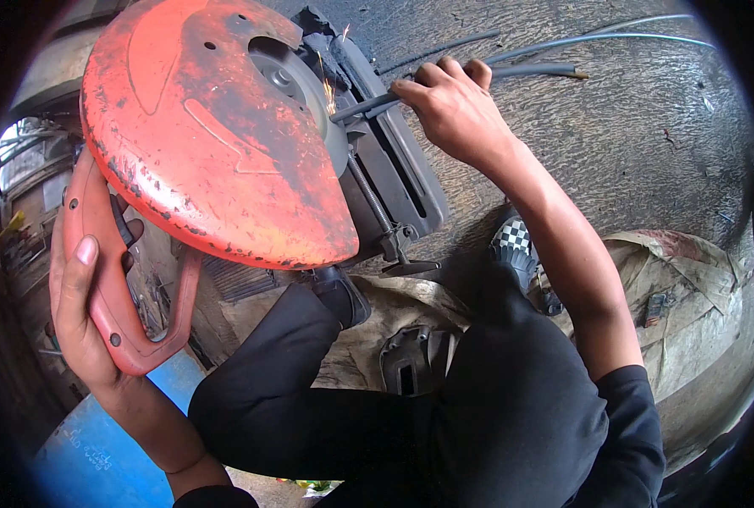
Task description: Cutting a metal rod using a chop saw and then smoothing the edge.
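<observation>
A chop saw with a scuffed red blade guard (165, 161) takes up the upper left. Around its red loop handle (93, 254) my left hand (80, 322) is closed, with fingertips near the black trigger inside the loop. The edge of the grey cutting disc (338, 144) shows past the guard. My right hand (457, 102) grips a dark metal rod (533, 70), its left end against the disc. Small orange sparks (329, 91) fly from that contact. Beneath the rod lies the saw's dark base (423, 182), with a threaded clamp screw (368, 190) beside the disc.
Long thin rods (622, 35) lie on the stained floor (648, 118) at upper right. A dirty sack (682, 296) spreads at right, a small dark piece on it. A blue surface (106, 449) is at lower left. My legs (309, 423) and a checkered shoe (514, 241) are close by.
</observation>
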{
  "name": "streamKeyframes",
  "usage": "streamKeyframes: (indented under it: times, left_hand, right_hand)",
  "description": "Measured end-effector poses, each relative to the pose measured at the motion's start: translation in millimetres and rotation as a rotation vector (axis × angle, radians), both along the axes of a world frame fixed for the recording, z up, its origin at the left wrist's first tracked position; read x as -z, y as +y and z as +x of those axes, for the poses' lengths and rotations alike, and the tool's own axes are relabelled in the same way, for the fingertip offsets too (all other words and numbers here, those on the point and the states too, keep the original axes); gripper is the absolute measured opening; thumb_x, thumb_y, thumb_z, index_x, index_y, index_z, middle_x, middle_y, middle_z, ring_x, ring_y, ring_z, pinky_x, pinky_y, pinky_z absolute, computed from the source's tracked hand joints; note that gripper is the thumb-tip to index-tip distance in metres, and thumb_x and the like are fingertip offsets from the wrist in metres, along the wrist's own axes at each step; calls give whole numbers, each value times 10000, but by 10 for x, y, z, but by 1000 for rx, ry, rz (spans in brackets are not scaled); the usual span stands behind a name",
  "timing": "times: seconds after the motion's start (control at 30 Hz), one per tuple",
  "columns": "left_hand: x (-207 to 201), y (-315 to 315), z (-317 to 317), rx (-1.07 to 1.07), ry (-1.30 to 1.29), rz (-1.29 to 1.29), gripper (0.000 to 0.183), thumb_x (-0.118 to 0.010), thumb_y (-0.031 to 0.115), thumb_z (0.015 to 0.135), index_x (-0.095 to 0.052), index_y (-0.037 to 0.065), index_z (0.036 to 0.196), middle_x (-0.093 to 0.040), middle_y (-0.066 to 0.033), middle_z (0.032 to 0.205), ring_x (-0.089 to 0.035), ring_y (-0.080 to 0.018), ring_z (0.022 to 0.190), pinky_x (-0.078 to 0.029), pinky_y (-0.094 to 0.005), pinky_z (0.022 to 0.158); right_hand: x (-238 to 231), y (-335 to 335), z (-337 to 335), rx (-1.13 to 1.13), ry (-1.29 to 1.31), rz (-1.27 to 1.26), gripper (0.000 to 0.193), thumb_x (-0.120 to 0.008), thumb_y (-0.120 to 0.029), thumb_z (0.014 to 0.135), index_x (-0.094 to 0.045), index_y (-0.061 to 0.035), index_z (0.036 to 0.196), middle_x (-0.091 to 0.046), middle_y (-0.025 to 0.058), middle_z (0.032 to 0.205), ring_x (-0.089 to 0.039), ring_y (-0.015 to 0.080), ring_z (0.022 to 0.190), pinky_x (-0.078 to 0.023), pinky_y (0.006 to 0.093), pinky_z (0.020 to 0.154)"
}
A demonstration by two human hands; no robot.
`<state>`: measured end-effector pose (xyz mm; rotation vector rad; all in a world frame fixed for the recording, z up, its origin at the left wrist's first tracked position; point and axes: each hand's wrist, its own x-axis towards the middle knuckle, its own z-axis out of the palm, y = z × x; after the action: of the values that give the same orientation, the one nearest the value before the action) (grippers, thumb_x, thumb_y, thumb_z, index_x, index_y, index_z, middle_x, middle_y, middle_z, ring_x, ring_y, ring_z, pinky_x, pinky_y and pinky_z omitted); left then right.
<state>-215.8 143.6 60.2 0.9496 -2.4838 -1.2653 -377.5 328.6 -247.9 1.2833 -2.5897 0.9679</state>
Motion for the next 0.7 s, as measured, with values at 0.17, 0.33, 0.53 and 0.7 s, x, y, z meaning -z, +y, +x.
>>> streamKeyframes:
  times: [0.17,0.33,0.53,0.7]
  left_hand:
    - [-13,-18,10,-41,-40,-14,590,-531,223,901,-396,-78,1390,-481,-197,1372,-483,-242,1250,-339,-342,1068]
    - [17,-11,5,-10,-11,7,591,-524,238,901,-401,-73,1389,-476,-190,1379,-466,-240,1264,-323,-339,1077]
    - [31,3,-9,-14,-12,-7,607,-527,255,896,-401,-71,1392,-471,-189,1385,-456,-242,1275,-315,-342,1082]
    - [31,8,-13,-20,-7,-47,613,-526,261,895,-401,-69,1396,-469,-184,1390,-458,-241,1274,-325,-347,1073]
  right_hand:
    - [-107,-6,-56,-33,76,15,336,-555,-57,797,-698,-202,1064,-616,37,904,-562,209,1009,-323,502,952]
    - [-152,4,-80,-62,114,21,349,-560,-46,793,-700,-193,1077,-617,35,903,-563,207,1016,-313,513,975]
    - [-154,9,-90,-75,146,23,344,-564,-57,793,-702,-188,1079,-619,34,898,-562,210,1024,-304,514,993]
    - [-193,42,-84,-90,184,-3,320,-566,-60,785,-703,-175,1050,-616,29,876,-561,210,1014,-315,508,976]
